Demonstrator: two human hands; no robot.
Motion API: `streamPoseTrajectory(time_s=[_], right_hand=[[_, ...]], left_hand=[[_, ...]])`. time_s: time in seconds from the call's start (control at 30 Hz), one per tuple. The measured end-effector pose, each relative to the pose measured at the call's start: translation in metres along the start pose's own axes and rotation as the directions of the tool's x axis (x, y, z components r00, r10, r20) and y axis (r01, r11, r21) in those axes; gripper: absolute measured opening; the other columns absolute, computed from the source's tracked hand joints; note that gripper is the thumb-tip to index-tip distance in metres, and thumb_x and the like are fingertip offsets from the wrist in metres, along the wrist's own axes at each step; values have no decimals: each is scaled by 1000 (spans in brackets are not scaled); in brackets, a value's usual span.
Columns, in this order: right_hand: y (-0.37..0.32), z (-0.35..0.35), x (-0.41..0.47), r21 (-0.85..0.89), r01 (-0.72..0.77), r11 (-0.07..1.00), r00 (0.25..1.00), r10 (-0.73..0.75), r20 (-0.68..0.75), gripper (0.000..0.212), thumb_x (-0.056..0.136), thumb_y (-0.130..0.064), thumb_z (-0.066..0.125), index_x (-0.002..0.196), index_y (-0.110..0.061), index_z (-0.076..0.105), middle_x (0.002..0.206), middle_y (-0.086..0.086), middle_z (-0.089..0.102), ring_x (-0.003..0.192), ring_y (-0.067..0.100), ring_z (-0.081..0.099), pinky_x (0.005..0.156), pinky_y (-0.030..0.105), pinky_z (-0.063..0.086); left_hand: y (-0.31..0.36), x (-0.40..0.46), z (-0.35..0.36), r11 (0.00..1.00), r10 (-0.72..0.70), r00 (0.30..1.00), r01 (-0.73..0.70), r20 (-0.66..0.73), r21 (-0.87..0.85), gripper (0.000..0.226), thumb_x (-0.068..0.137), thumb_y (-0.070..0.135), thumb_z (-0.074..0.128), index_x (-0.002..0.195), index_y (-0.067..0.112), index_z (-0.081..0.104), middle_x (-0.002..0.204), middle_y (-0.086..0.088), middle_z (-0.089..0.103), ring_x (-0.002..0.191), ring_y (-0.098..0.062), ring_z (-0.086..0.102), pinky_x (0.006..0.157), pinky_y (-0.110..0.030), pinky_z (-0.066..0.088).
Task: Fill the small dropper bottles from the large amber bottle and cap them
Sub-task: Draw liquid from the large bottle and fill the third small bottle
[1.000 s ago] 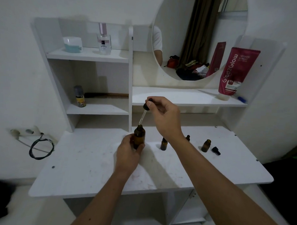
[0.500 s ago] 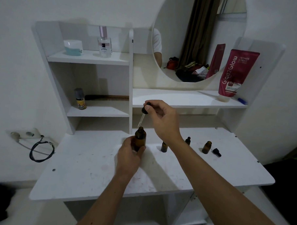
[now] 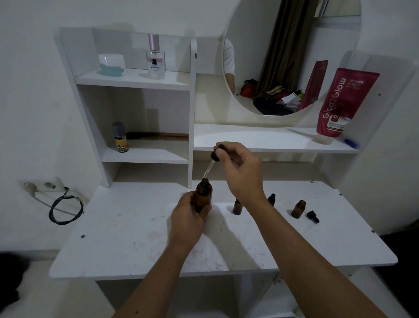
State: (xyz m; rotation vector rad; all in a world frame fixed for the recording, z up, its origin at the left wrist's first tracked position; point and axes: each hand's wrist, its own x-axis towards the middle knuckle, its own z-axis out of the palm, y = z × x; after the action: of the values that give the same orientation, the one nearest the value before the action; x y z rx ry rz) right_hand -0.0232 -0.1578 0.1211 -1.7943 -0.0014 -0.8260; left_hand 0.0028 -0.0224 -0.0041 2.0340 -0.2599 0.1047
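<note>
**On white vanity desk: dropper lifted over large amber bottle**

At desk centre, standing upright on white desktop [image 3: 133, 232]: large amber bottle [image 3: 204, 193], mouth open. Being gripped around lower body by left hand [image 3: 189, 218], fingers wrapped closed on it.

Above bottle, tilting: dropper [image 3: 212, 162], black bulb uppermost, glass tip pointing down just over the bottle mouth; whether touching the rim, cannot tell. Being pinched at the bulb by right hand [image 3: 241, 170], thumb and fingers narrowed on it.

Right of large bottle, standing on desktop:
- small amber bottle [image 3: 237, 206], uncapped, just beside right wrist;
- capped small bottle [image 3: 271, 199], partly hidden behind right forearm;
- second uncapped small bottle [image 3: 298, 209], further right.

Lying just beside that last bottle: loose black dropper cap [image 3: 313, 216].

Leaning on shelf under round mirror [image 3: 290, 54]: red tube [image 3: 343, 102].
</note>
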Motion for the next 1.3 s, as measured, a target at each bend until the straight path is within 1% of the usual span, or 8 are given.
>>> streamPoseTrajectory(time_s=[0.2, 0.33, 0.53, 0.7, 0.8, 1.03, 1.17, 1.3], right_hand=[[2, -6, -2, -31, 42, 999, 999, -42, 3, 18, 99, -12, 70, 117, -9, 75, 109, 0, 79, 106, 13, 75, 99, 32, 59], [10, -3, -7, -103, 42, 994, 999, -40, 22, 18, 99, -13, 70, 116, -10, 76, 105, -2, 79, 101, 7, 75, 95, 24, 59], [16, 9, -4, -195, -41, 980, 991, 64, 115, 16, 97, -17, 73, 112, -13, 77, 92, -16, 73, 87, -8, 70, 84, 7, 53], [26, 16, -8, -271, -72, 960, 978, 121, 169, 12, 96, -18, 75, 106, -13, 79, 94, -6, 76, 89, 9, 73, 86, 17, 58], [30, 18, -11, -286, -98, 953, 972, 152, 176, 5, 94, -16, 76, 98, -14, 79, 86, -9, 75, 83, 5, 71, 83, 18, 59], [31, 21, -13, -328, -127, 936, 971, 185, 152, 3, 94, -15, 76, 93, -14, 79, 80, -15, 70, 77, -2, 66, 72, 6, 52], [31, 22, -14, -324, -113, 939, 973, 171, 156, 4, 95, -14, 75, 95, -15, 79, 81, -13, 72, 79, -1, 68, 75, 10, 54], [27, 19, -17, -279, -106, 954, 974, 156, 163, 12, 97, -15, 72, 106, -14, 79, 98, -4, 78, 93, 11, 73, 88, 20, 58]], left_hand=[[-3, 1, 0, 1000, -12, 1000, 12, 7, -7, 48, 88, 39, 77, 130, 27, 55, 123, 8, 67, 113, -16, 64, 101, -42, 54], [-2, -1, 1, 1000, -1, 1000, 1, -2, -19, 47, 89, 37, 76, 131, 26, 56, 124, 7, 67, 114, -16, 63, 102, -44, 53], [-3, -1, 1, 1000, -5, 1000, 5, -5, -20, 48, 89, 37, 76, 132, 27, 56, 126, 6, 67, 114, -16, 64, 103, -45, 53], [-2, -1, 1, 1000, -1, 1000, 1, -2, 0, 47, 91, 38, 75, 132, 26, 55, 126, 7, 67, 114, -15, 63, 103, -38, 53], [-2, 0, 1, 1000, -4, 1000, 4, -1, -9, 49, 91, 38, 75, 133, 25, 55, 127, 6, 67, 115, -15, 63, 104, -38, 53], [-1, 0, 2, 999, -31, 999, 31, 9, 9, 50, 91, 38, 74, 135, 25, 54, 130, 6, 65, 118, -17, 62, 105, -35, 49], [-1, 0, 1, 999, -38, 999, 38, 7, 7, 51, 91, 40, 74, 135, 26, 54, 130, 6, 66, 117, -17, 62, 106, -39, 51], [-2, 0, 1, 999, -31, 999, 31, 15, 8, 49, 91, 39, 74, 134, 26, 54, 128, 7, 66, 115, -16, 62, 103, -35, 51]])
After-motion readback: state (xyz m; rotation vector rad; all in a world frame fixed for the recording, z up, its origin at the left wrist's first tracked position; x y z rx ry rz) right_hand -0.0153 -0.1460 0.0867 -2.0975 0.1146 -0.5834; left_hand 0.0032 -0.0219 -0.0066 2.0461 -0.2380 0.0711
